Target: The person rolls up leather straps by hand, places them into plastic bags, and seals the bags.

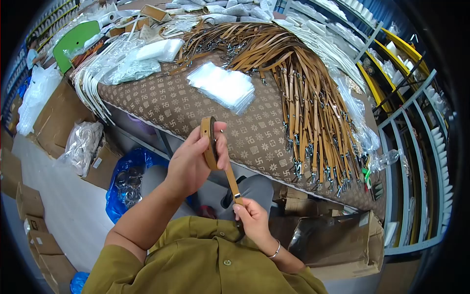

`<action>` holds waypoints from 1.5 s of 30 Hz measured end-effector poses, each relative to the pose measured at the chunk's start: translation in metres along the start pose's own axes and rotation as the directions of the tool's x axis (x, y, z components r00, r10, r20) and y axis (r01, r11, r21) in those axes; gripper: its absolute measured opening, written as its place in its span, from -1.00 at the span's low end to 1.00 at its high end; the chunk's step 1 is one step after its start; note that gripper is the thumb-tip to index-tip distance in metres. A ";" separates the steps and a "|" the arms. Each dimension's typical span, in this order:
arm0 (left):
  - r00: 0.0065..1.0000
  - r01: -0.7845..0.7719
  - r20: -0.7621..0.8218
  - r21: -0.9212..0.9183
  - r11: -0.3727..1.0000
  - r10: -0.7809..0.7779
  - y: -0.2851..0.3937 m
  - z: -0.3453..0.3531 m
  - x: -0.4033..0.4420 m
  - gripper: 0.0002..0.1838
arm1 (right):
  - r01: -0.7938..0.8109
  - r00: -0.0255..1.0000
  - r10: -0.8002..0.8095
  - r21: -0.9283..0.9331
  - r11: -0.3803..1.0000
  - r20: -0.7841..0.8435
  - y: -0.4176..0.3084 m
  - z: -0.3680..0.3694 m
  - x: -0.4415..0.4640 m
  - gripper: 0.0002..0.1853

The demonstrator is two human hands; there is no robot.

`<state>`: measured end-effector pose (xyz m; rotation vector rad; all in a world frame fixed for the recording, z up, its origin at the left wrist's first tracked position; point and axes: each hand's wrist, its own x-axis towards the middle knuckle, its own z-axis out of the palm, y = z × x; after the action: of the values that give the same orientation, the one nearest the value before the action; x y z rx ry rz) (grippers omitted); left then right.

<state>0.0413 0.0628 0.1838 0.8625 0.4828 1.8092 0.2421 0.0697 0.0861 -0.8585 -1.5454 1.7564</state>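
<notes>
A tan leather strap (232, 182) runs between my two hands. Its upper part is looped into a coil, with small holes visible near the top. My left hand (188, 159) grips this coil, thumb on one side and fingers curled round the other. Lower down, my right hand (252, 220) pinches the strap just below a small pale band across it. The strap's end under my right hand is hard to make out. Just beyond my hands, a stack of clear plastic sleeves (223, 87) lies on the brown patterned table cover (171, 105).
Many tan straps with metal clips (313, 112) hang over the table's right side. Plastic bags (142, 59) and white cords (88, 88) lie at left. Below are a blue bag (120, 171) and an open cardboard box (338, 250). A metal rack (416, 147) stands right.
</notes>
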 end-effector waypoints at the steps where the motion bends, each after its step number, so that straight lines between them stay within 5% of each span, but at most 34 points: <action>1: 1.000 -0.002 0.000 0.000 1.000 0.002 -0.004 -0.002 0.002 -0.62 | 0.011 1.000 -0.012 -0.098 0.995 -0.008 0.000 0.000 -0.004 -0.85; 4: 0.988 -0.043 -0.109 0.459 0.888 0.104 -0.018 -0.016 0.005 -0.61 | 0.027 1.000 -0.031 -0.294 0.956 -0.007 -0.007 0.001 -0.013 -0.87; 5: 0.987 -0.043 -0.115 0.461 0.886 0.108 -0.023 -0.022 0.004 -0.61 | 0.214 0.975 -0.213 -0.480 0.851 0.056 -0.016 -0.001 -0.016 -0.85; 7: 0.997 -0.038 -0.019 0.760 0.649 0.080 -0.032 -0.032 0.002 -0.66 | 0.512 0.824 -0.496 -0.731 0.450 0.272 -0.037 -0.006 -0.020 -0.81; 8: 0.998 -0.049 0.029 0.868 0.494 0.048 -0.034 -0.033 0.001 -0.68 | 0.510 0.825 -0.497 -0.733 0.451 0.268 -0.047 -0.008 -0.019 -0.81; 11: 0.975 -0.117 0.166 0.947 0.299 -0.145 -0.038 -0.034 -0.013 -0.71 | 0.607 0.679 -0.602 -0.783 0.137 0.421 -0.087 -0.016 -0.001 -0.74; 12: 0.946 -0.167 0.214 0.965 0.200 -0.243 -0.041 -0.033 -0.017 -0.73 | 0.595 0.685 -0.603 -0.792 0.138 0.410 -0.103 -0.018 0.002 -0.74; 14: 0.918 -0.147 0.234 0.950 0.275 -0.319 -0.040 -0.024 -0.023 -0.75 | 0.621 0.689 -0.481 -0.784 0.005 0.543 -0.126 -0.021 0.010 -0.74; 19: 0.797 0.035 0.275 0.868 0.496 -0.538 -0.021 -0.006 -0.033 -0.73 | 0.659 0.718 -0.405 -0.741 0.131 0.567 -0.137 -0.034 0.041 -0.78; 22: 0.737 0.190 0.290 0.777 0.599 -0.610 -0.013 -0.004 -0.034 -0.68 | 0.666 0.746 -0.322 -0.648 0.369 0.583 -0.134 -0.042 0.060 -0.81; 27: 0.677 0.528 0.265 0.474 0.704 -0.687 -0.005 -0.002 -0.035 -0.63 | 0.788 0.605 -0.485 -0.562 0.250 0.632 -0.095 -0.041 0.072 -0.79; 29: 0.679 0.584 0.244 0.393 0.710 -0.693 -0.009 -0.003 -0.037 -0.62 | 0.471 0.876 -0.396 -0.309 0.826 0.276 -0.067 -0.023 0.057 -0.71; 30: 0.717 0.592 0.214 0.317 0.741 -0.664 -0.017 -0.006 -0.037 -0.61 | 0.474 0.874 -0.398 -0.311 0.824 0.279 -0.056 -0.015 0.050 -0.71; 32: 0.782 0.587 0.140 0.163 0.793 -0.607 -0.031 -0.012 -0.035 -0.58 | 0.172 0.981 -0.176 0.054 0.984 0.087 -0.037 0.001 0.039 -0.55; 34: 0.817 0.559 0.105 0.091 0.824 -0.567 -0.036 -0.015 -0.031 -0.57 | 0.025 0.999 -0.036 0.264 0.964 0.036 -0.029 0.009 0.044 -0.45; 37: 0.876 0.482 0.030 -0.053 0.874 -0.481 -0.043 -0.023 -0.022 -0.56 | 0.437 0.899 -0.431 -0.144 0.888 0.074 -0.029 0.015 0.058 -0.12; 42: 0.936 0.350 0.005 -0.077 0.934 -0.351 -0.065 -0.036 0.027 -0.63 | 0.375 0.924 -0.355 -0.508 0.775 0.140 -0.071 -0.011 0.107 -0.05; 44: 0.951 0.293 -0.074 -0.086 0.952 -0.300 -0.071 -0.038 0.051 -0.69 | 0.375 0.908 -0.381 -0.745 0.552 0.175 -0.082 -0.025 0.136 0.00; 45: 0.953 0.287 -0.072 -0.082 0.954 -0.293 -0.078 -0.050 0.058 -0.69 | 0.382 0.905 -0.387 -0.744 0.548 0.179 -0.079 -0.030 0.148 0.00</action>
<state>0.0411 0.1499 0.1179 0.6321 0.5649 1.5849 0.1835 0.2148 0.1531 -0.7886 -2.3185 0.7169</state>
